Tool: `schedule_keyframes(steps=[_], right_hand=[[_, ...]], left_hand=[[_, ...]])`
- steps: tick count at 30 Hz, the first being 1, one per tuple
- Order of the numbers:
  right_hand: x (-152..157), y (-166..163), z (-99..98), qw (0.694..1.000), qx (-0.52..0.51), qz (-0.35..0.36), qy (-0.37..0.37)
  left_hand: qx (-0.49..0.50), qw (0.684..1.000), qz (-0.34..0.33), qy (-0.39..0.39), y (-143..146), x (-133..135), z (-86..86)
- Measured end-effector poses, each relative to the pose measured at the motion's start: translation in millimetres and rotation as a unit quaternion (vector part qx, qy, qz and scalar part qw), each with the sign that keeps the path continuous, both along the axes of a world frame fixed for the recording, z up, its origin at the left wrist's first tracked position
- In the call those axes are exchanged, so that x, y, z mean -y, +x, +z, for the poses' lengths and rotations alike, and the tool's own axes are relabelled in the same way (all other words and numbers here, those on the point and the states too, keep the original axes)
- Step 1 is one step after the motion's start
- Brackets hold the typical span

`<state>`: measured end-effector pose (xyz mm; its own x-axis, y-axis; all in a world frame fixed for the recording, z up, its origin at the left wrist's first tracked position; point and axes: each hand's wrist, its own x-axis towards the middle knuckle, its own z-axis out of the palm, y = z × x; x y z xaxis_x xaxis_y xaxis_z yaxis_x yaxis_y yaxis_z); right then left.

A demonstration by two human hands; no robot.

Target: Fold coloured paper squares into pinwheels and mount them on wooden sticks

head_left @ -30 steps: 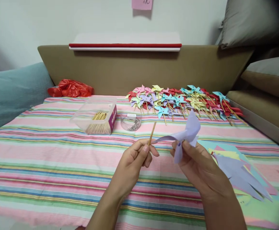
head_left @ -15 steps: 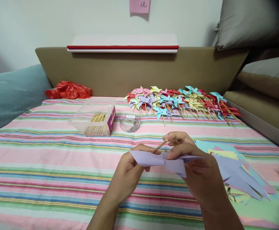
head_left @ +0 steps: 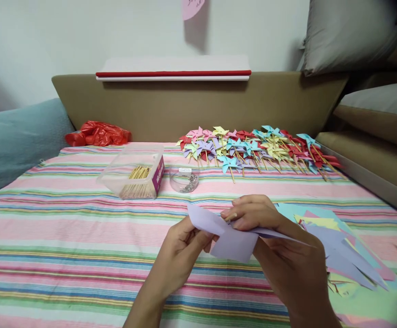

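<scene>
Both hands meet over the striped cloth (head_left: 65, 237), holding a lilac paper pinwheel (head_left: 232, 239). My left hand (head_left: 185, 243) is curled under the paper's left flap. The wooden stick it held in the earlier frames is now hidden under the paper. My right hand (head_left: 270, 237) presses its fingers down on the paper's centre, and a flap spreads out to the right under it. The paper hides the left hand's fingertips.
A pile of finished coloured pinwheels (head_left: 253, 148) lies at the back. A clear box of wooden sticks (head_left: 135, 173) and a small clear tub of pins (head_left: 184, 180) stand mid-left. Cut coloured paper sheets (head_left: 342, 250) lie to the right. A red plastic bag (head_left: 98, 133) is at back left.
The lilac pinwheel came down from upright in my right hand to lie flat between both hands. The stick has gone out of sight beneath it, and my right fingers now press its centre.
</scene>
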<state>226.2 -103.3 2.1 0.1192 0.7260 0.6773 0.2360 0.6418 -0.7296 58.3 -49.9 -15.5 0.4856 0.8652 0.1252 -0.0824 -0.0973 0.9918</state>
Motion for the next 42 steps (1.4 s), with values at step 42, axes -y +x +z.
schedule_keyframes(steps=[42], right_hand=[[-4.1,-5.2,-6.8,0.993,-0.079,0.088,-0.013]], left_hand=[[-0.048,0.991,-0.053,0.116,-23.2,-9.2,2.7]])
